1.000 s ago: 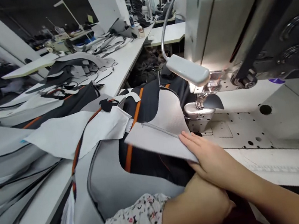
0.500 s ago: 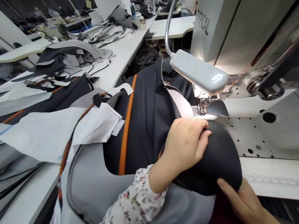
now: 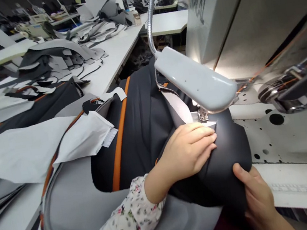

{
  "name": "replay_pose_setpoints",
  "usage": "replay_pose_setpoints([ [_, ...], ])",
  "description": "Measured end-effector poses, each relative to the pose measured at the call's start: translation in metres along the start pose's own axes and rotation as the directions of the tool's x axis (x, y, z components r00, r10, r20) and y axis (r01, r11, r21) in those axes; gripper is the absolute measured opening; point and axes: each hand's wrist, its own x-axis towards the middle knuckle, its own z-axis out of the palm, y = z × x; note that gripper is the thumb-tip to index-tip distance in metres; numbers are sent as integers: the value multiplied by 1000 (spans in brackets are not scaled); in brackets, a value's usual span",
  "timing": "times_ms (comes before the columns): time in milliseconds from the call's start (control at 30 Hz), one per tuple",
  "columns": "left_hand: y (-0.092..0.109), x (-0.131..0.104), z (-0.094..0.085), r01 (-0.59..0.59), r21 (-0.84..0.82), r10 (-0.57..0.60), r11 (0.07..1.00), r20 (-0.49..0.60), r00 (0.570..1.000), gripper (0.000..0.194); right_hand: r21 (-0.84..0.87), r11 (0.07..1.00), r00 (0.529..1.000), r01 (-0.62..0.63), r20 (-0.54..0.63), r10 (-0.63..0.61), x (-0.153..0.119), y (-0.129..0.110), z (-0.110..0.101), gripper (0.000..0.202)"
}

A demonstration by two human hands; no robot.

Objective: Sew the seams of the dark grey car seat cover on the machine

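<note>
Far left, heaped on a white table (image 3: 116,54), grey and black cut pieces (image 3: 55,54). Nearer, a creased white sheet (image 3: 21,145). Next, bunched across the centre and stretching right to the presser foot (image 3: 203,115), the black-and-grey fabric (image 3: 148,112), crossed by an orange strip (image 3: 121,135). Looks soft, pliant and quick to fold; probably not fragile, yet bulky enough to drag. Best pressed flat beside the foot and gripped along the free right edge. On top, just near of the foot, the left hand (image 3: 186,150), palm down, fingers together; cannot tell whether pinching, with the thumb hidden. Above, a lamp (image 3: 194,75). Farther right and near, the right hand (image 3: 257,192), clasping the black edge, thumb on top. Beyond, the machine head (image 3: 221,11).
</note>
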Motion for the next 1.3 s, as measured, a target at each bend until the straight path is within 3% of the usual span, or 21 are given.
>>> replay_pose_setpoints([
  [267, -3, -5, -13, 25, 135, -25, 990, -2, 1000, 27, 117, 985, 991, -123, 61, 117, 17, -13, 9, 36],
  [467, 2, -4, -12, 47, 163, -47, 985, -8, 999, 31, 182, 976, 992, -121, 49, 114, 21, -20, 12, 28],
  [733, 2, -5, -12, 59, 145, -59, 988, -9, 998, 32, 110, 991, 997, -70, 38, 66, 24, -20, 9, 32],
  [833, 1, -5, -11, 70, 138, -69, 988, -7, 998, 32, 130, 982, 990, -137, 53, 131, 23, -21, 8, 38],
  [1000, -1, -2, -12, 69, 121, -72, 990, 17, 997, 38, 307, 904, 947, -297, -29, 321, 18, -25, 12, 47],
  [1300, -2, -5, -12, 59, 147, -67, 987, 50, 997, 53, 288, 920, 959, -265, -15, 281, 21, -24, 8, 55],
])
